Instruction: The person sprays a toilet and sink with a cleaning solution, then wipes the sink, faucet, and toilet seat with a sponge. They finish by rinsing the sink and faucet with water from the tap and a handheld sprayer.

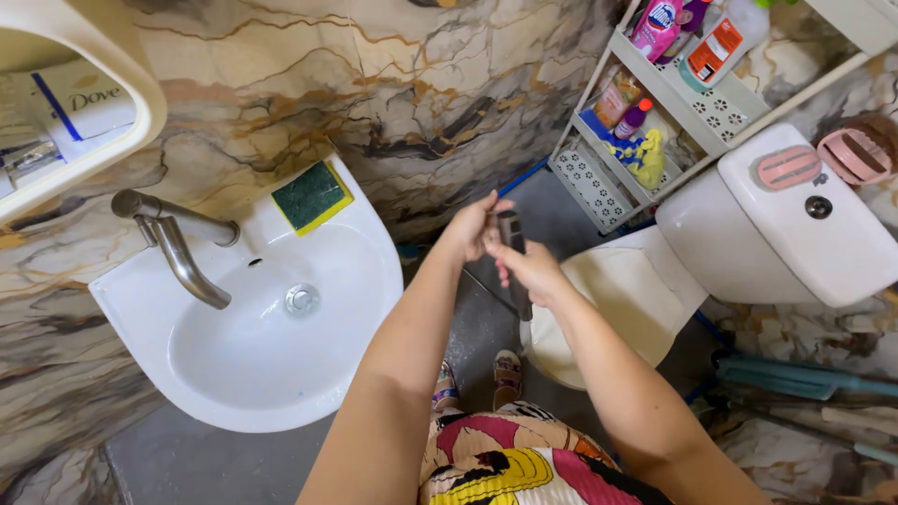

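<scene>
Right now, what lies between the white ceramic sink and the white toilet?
In the head view, both hands, left hand and right hand, gripping a dark slim handle, above grey floor.

A white wall-mounted sink [201, 379] with a curved metal faucet [178, 245] carries a green-and-yellow sponge [312, 196] on its rim. Beside it stands a white toilet [599, 299] and cistern [795, 234], with a white shelf rack [687, 103] of cleaning bottles against marbled wall tiles [421, 84].

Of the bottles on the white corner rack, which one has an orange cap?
The small purple bottle on the rack's middle shelf, beside the yellow cloth. The top shelf's bottles are pink and white-and-orange, with no orange cap in view.
</scene>
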